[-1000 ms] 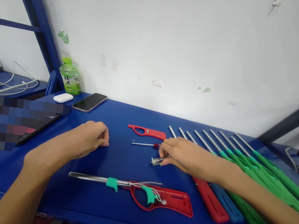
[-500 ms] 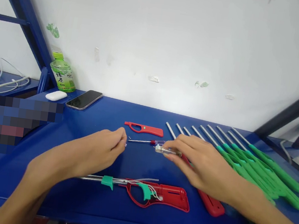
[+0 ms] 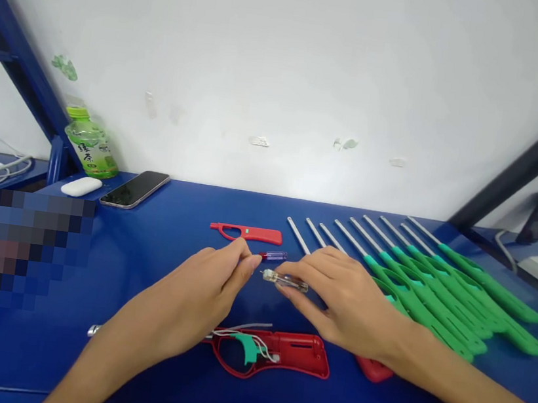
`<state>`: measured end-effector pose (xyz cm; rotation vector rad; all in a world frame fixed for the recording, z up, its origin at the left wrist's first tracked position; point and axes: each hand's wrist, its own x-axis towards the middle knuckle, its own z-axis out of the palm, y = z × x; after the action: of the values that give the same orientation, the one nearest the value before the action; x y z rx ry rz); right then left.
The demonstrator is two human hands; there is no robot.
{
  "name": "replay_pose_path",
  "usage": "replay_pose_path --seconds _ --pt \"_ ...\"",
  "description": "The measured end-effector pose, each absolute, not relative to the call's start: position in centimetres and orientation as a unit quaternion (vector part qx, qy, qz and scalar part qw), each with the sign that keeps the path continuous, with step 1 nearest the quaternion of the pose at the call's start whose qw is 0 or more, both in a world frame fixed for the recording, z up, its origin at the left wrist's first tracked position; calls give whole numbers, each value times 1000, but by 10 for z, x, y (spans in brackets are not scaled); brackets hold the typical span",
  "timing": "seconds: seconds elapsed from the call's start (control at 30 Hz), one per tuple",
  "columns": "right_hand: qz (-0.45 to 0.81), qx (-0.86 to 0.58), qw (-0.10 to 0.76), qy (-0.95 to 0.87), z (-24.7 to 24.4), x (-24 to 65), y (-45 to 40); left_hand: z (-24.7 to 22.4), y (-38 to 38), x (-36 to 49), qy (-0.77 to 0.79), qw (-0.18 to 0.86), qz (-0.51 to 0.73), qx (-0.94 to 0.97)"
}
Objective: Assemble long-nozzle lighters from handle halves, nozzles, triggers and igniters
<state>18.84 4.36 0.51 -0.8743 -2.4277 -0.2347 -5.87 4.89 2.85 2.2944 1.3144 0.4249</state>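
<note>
Between its thumb and fingers my right hand (image 3: pixel 341 293) grips a small clear gas tank (image 3: pixel 291 282) with a whitish valve end pointing left. Facing that end, my left hand (image 3: pixel 210 289) is pinched closed; whatever is between its fingertips is hidden. Below both hands lies an opened red lighter body (image 3: pixel 295 357), with a green trigger (image 3: pixel 248 349) and white wires (image 3: pixel 260 340) inside; my left forearm covers part of its metal tube. A screwdriver (image 3: pixel 274 256) with a purple and red handle lies behind my left fingertips. Farther back rests a red lighter half-shell (image 3: pixel 264 235).
Several green long-neck lighters (image 3: pixel 460 293) lie side by side at the right. Another red lighter piece (image 3: pixel 374 369) is partly under my right wrist. At the back left are a phone (image 3: pixel 136 188), a white case (image 3: pixel 81 187) and a green-capped bottle (image 3: pixel 92 145) against the wall.
My left hand has moved right, close to the valve end of the gas tank. The right hand still holds the tank. The view has shifted slightly.
</note>
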Motion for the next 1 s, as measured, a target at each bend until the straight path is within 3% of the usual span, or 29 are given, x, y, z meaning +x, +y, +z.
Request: replay_pose_path --seconds 0.43,0.7,1.0 --pt "-89 -292 297 -905 0 183 37 26 50 -39 502 220 247 799" --pt "-109 -305 328 -887 0 183 34 33 53 -41 470 319 312 761" --pt "-115 -310 343 -880 -1 182 35 40 53 -42 436 363 404 717"
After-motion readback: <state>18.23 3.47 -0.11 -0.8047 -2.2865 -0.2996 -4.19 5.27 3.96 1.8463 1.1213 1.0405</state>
